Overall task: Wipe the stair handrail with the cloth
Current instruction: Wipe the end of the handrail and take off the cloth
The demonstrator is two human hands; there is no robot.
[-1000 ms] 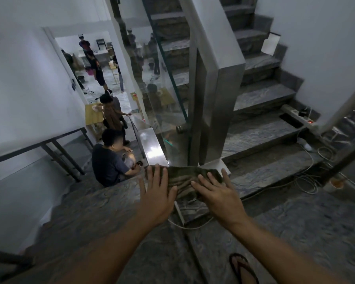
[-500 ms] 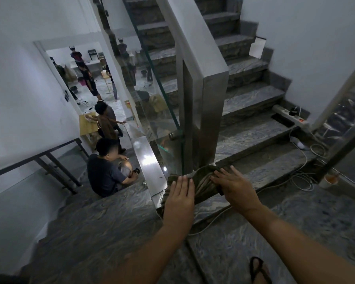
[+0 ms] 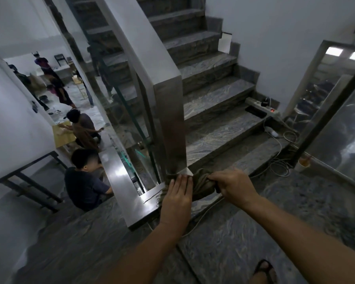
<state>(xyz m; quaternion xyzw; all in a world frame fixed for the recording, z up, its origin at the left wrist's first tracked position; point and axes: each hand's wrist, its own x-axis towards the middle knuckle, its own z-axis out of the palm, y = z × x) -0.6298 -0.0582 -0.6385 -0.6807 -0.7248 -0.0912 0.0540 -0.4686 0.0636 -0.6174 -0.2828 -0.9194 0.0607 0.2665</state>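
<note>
A flat steel handrail (image 3: 122,181) runs down the lower stairs, turns at a corner in front of me and rises along a tall steel post (image 3: 168,124). A dark olive cloth (image 3: 202,184) lies bunched on the rail's corner at the foot of the post. My left hand (image 3: 177,196) presses flat on the cloth's left part, fingers together. My right hand (image 3: 232,184) grips the cloth's right end, fingers curled around it.
A glass panel (image 3: 119,95) fills the railing. A person in a dark shirt (image 3: 82,181) sits on the lower steps beside the rail. A power strip (image 3: 262,106) and white cables (image 3: 279,162) lie on the upper steps. A glass door (image 3: 336,124) stands at the right.
Both hands and the cloth have slid right along the rail's corner toward the post. My right hand has gone from flat on the cloth to gripping its bunched end.
</note>
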